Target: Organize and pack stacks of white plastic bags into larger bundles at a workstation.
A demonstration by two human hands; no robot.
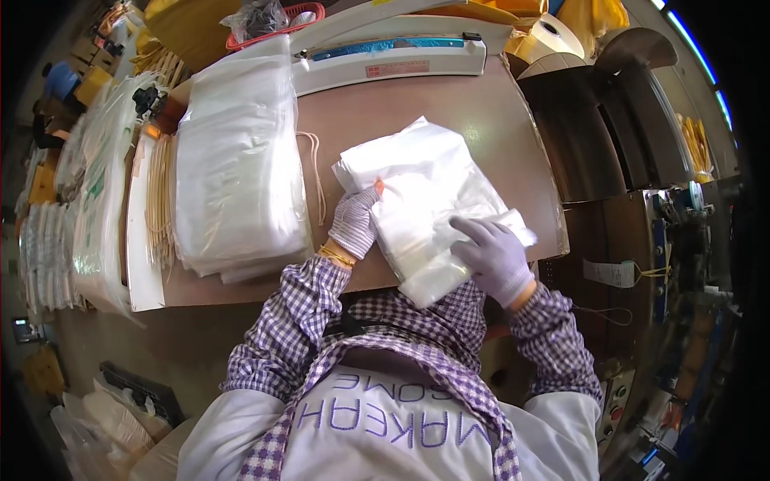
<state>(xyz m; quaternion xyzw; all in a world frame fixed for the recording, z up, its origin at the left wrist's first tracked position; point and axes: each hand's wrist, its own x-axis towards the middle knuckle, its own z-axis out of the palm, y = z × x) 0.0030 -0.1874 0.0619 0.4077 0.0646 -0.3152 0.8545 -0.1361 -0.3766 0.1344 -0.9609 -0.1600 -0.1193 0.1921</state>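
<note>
A bundle of clear plastic bags (425, 184) is in front of me, folded over along its near right side. My left hand (354, 220), in a striped white glove with one fingertip bare, is closed on the bundle's left edge. On its lower right, my right hand (497, 255), in a plain pale glove, bends its fingers over the folded part; its thumb is partly hidden. To the left, a tall stack of flat clear bags (237, 176) lies on the brown table (437, 96). A loop of pale cord (314, 172) sits between stack and bundle.
A white heat sealer (393, 68) with a blue strip stands along the table's far side. Behind it are a red basket (297, 14) and a roll of film (553, 38). Dark curved sheets (573, 132) stand at right. More wrapped bags (100, 192) are piled at far left.
</note>
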